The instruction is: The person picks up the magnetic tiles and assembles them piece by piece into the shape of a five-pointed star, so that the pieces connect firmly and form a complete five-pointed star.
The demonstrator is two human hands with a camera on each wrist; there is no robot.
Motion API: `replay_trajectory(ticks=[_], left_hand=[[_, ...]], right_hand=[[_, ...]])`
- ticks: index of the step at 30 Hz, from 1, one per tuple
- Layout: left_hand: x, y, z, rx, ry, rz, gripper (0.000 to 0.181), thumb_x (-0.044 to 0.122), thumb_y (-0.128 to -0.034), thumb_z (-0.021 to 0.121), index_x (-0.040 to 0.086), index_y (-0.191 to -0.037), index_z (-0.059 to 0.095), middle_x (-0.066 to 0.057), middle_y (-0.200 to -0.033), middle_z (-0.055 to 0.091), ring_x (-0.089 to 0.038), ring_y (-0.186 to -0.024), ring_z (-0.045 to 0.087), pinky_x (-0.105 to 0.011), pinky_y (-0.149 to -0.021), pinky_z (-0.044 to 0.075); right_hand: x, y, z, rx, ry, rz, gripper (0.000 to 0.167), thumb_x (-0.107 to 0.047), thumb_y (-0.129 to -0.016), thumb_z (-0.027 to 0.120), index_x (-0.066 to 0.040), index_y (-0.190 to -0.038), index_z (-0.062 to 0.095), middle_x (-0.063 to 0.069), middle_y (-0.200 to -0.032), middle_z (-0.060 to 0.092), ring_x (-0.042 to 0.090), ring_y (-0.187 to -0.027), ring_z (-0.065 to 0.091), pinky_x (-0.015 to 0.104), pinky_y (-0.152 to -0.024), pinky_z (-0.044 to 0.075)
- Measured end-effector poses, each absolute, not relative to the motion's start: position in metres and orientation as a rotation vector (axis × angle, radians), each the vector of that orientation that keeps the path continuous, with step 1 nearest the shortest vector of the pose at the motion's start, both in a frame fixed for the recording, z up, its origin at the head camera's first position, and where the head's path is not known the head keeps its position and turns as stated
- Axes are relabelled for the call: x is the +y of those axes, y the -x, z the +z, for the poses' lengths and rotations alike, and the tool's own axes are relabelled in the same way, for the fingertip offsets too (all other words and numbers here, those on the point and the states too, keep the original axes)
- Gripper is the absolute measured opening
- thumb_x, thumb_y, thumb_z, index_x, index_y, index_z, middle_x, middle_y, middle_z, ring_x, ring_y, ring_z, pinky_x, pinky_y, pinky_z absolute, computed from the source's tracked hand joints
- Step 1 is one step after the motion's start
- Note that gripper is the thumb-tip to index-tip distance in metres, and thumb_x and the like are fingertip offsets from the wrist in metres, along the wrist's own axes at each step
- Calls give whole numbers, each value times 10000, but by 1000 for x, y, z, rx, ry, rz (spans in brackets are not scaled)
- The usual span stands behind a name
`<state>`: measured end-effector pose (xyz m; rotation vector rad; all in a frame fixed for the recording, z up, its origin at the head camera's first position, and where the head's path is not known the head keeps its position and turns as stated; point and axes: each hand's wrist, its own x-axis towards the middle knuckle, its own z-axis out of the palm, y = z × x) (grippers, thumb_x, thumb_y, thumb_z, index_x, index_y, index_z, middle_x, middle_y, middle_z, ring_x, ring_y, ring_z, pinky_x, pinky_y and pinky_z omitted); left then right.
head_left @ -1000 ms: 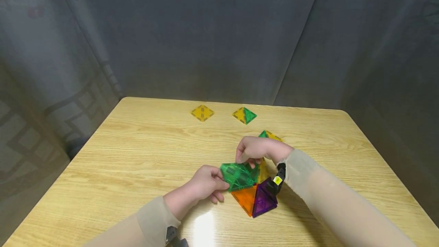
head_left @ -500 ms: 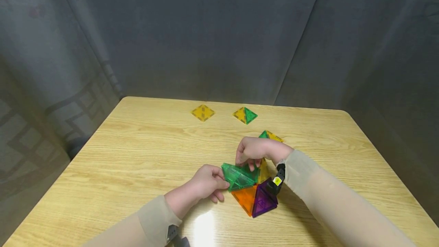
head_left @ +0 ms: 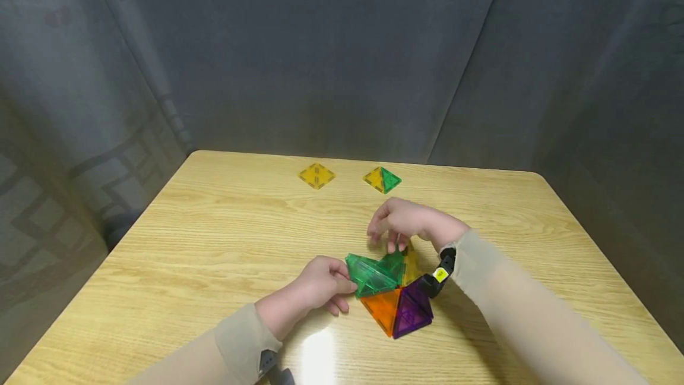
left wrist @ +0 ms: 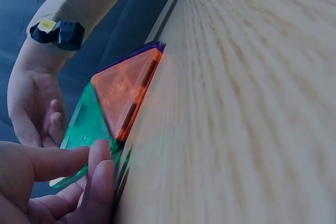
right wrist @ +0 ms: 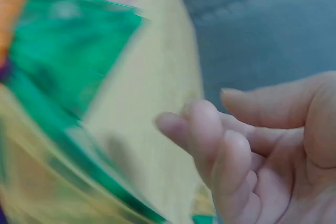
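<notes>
Translucent triangular magnetic tiles stand joined in a raised cluster at the table's middle. It includes a green tile (head_left: 369, 278), an orange tile (head_left: 382, 312), a purple tile (head_left: 412, 314) and a yellow tile (head_left: 410, 269). My left hand (head_left: 320, 285) pinches the outer corner of the green tile between thumb and fingers, also seen on the green tile (left wrist: 84, 121) in the left wrist view. Just behind the cluster, my right hand (head_left: 408, 220) hovers with loosely bent fingers and holds nothing. In the right wrist view its fingertips are apart from the green tile (right wrist: 73, 45).
Toward the back of the wooden table (head_left: 240, 207) lie a flat yellow tile pair (head_left: 317, 176) and a yellow-and-green pair (head_left: 382, 180). Part of another tile pair (right wrist: 203, 217) shows beyond my right hand. Dark grey curtains (head_left: 331, 58) surround the table.
My right hand has let go of the tiles and moved up and back from them. The left hand keeps its pinch, and the held green tile has tilted more steeply over the past second.
</notes>
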<state>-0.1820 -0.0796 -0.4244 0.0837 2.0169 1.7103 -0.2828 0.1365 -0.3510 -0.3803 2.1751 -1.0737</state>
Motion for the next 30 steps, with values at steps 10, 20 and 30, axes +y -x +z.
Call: replay_trajectory(ticks=[10, 20, 30], left_hand=[[-119, 224, -383, 2191, 85, 1794, 204, 107, -961, 602, -59, -1070, 650, -155, -918, 681, -203, -691, 656, -315, -630, 560], [-90, 290, -333, 2163, -126, 1539, 437, 303, -1003, 544, -31, -1281, 588, -152, -1135, 700, -305, -1111, 642, -408, -976, 495], [-26, 319, -355, 1931, -129, 1465, 684, 449, -1022, 491, -88, -1437, 405, -321, -1321, 533, -402, -1206, 556, -445, -1010, 475]], right_hand=[[213, 312, -331, 2455, 24, -1439, 371, -169, -1037, 488, 101, -1287, 539, 206, -1129, 643, 191, -795, 670, 321, -721, 586], [269, 318, -366, 2360, -223, -1466, 443, -92, -1000, 489, 189, -1330, 400, 125, -993, 661, 124, -748, 643, 374, -846, 566], [267, 312, -378, 2266, -103, -1496, 422, -61, -997, 485, 245, -1279, 414, 166, -976, 686, 210, -837, 683, 399, -858, 571]])
